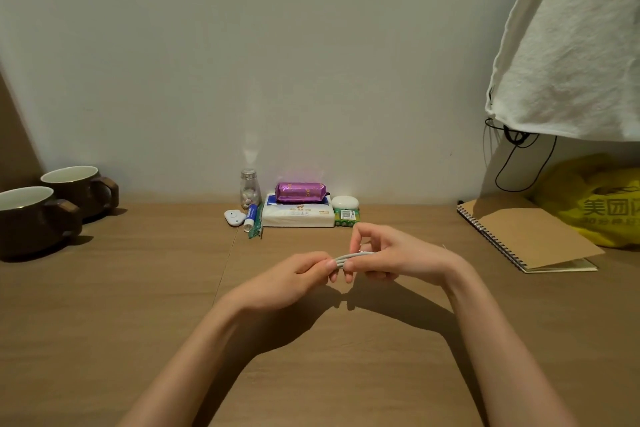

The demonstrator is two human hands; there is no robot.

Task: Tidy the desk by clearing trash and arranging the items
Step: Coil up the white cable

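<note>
A folded white cable (349, 258) is held above the middle of the wooden desk (138, 305). My left hand (294, 279) pinches its left end between thumb and fingers. My right hand (384, 253) grips its right part, fingers curled over it, so most of the cable is hidden. Against the wall stand a white tissue pack (298, 217) with a purple packet (300, 192) on top, a small glass bottle (250, 188), a blue glue stick (250, 216), a green pen (257, 227), a white earbud case (345, 202) and green batteries (346, 217).
Two brown mugs (31, 215) sit at the far left. A spiral notebook (526, 236) lies at the right, with a yellow plastic bag (602, 204) behind it. White cloth (571, 45) and a black cord (519, 163) hang at the upper right. A small white gadget (234, 217) lies by the glue stick.
</note>
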